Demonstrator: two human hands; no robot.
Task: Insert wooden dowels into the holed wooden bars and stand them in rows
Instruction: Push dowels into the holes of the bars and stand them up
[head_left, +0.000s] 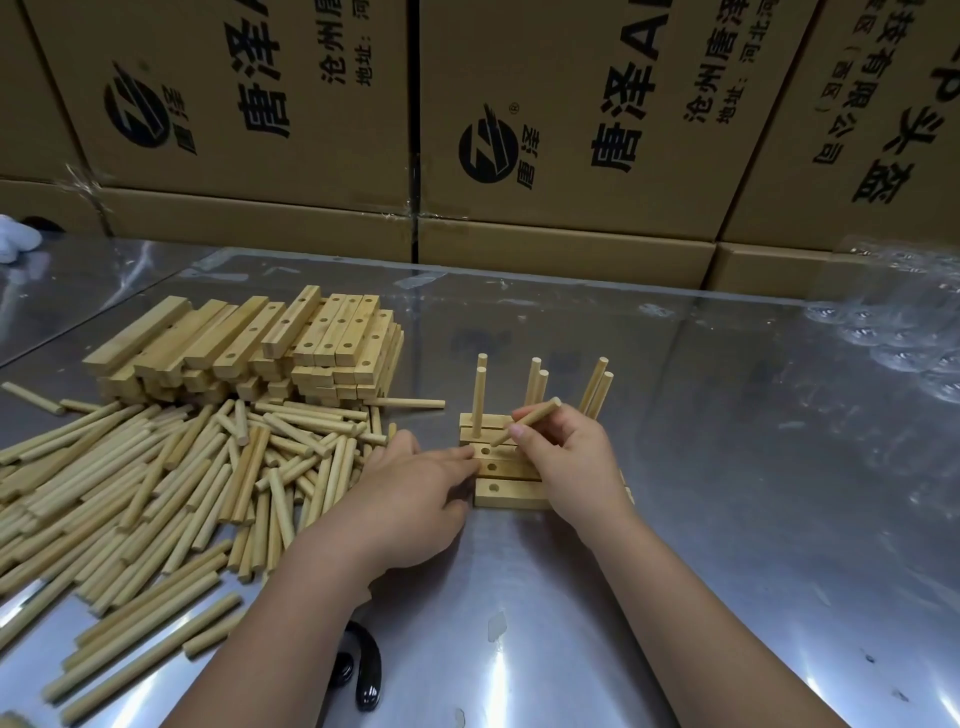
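Pinching pale round wooden dowel (530, 418) in right hand (566, 457), tilted toward hole (485, 450); bracing holed wooden bar (503, 453), mid-frame, with straight-fingered left hand (415, 493).

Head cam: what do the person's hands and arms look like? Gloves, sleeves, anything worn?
Nothing worn. The left hand and right hand have no gloves or visible rings, and the nails are short. The left forearm and right forearm are uncovered to the frame edge: no sleeve, watch or band.
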